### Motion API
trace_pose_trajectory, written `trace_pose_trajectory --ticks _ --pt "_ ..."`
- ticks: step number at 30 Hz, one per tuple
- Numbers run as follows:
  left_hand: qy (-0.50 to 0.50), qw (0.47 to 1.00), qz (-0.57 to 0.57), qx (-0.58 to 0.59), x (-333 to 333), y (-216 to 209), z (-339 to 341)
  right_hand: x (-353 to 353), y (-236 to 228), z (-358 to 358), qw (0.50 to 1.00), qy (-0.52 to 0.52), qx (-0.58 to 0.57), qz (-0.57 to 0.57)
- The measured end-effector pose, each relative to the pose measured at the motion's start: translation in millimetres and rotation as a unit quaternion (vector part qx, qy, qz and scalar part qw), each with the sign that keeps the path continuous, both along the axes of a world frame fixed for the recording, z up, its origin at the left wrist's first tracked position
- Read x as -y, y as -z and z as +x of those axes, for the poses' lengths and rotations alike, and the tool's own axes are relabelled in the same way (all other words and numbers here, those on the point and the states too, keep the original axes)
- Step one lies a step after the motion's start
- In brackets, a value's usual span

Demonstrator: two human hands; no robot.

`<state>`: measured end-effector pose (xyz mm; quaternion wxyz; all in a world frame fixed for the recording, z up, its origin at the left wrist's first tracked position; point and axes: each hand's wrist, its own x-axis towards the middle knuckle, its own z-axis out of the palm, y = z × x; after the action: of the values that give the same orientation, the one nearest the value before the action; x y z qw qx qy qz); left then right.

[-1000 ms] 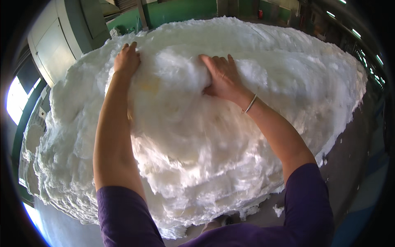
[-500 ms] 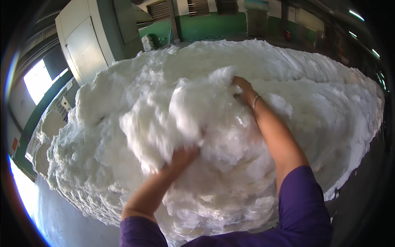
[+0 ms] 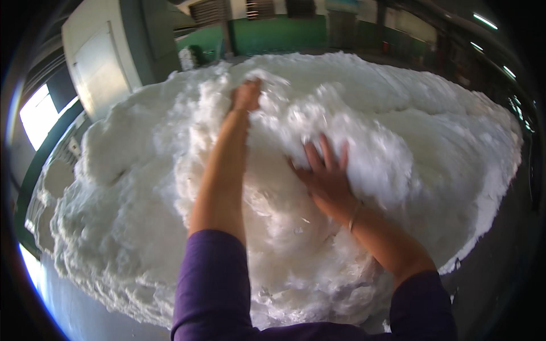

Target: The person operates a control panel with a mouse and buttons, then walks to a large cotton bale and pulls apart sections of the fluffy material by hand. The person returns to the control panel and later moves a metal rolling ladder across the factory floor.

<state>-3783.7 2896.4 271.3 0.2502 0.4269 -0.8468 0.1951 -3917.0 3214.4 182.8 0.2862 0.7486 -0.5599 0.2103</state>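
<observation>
A large mound of white fluffy fibre [image 3: 142, 210] fills the middle of the view, its surface lumpy and loose. My left arm reaches far over it. At the far left part of the mound, my left hand [image 3: 247, 96] has its fingers curled into the fibre, with the fingertips partly hidden. Nearer and to the right, my right hand [image 3: 329, 184] lies open with fingers spread, its palm down against a raised tuft of fibre [image 3: 369, 148]. A thin bracelet [image 3: 355, 216] circles the right wrist.
Beyond the mound at the left stands a tall pale metal cabinet [image 3: 102, 68]. A green and white wall [image 3: 278, 35] runs along the back. Grey floor [image 3: 85, 304] shows at the lower left, and a bright window [image 3: 38, 116] is at the left.
My left hand has gone from the near middle to the far side of the mound. My right hand has come back nearer and opened. The bunched fibre between them has shifted and spread.
</observation>
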Motion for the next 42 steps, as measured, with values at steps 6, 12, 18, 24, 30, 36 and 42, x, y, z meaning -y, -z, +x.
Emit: trace_pose_trajectory --ticks 6,12,18,24,30,36,42 --pt "0.254 0.886 -0.165 -0.35 -80 -47 29 135 -80 -73 0.991 0.046 0.102 0.075" --pt "0.365 0.925 -0.083 0.067 -243 36 -3 231 -91 -93 0.957 0.053 0.136 0.251" --pt "0.198 0.968 0.018 0.154 -250 77 -97 85 -129 -99 0.93 -0.218 0.298 -0.001" --pt "0.138 0.983 -0.015 0.122 -202 78 -140 -184 -28 -136 0.952 0.224 0.209 0.005" --pt "0.02 0.999 0.001 0.027 -119 55 -212 -122 9 -251 0.949 0.26 0.119 -0.132" --pt "0.009 0.996 0.058 -0.067 -194 -1 -242 44 -70 -395 0.931 0.231 0.26 0.111" --pt "0.211 0.953 0.187 0.111 -407 58 -321 109 -66 -425 0.91 0.204 0.278 0.23"
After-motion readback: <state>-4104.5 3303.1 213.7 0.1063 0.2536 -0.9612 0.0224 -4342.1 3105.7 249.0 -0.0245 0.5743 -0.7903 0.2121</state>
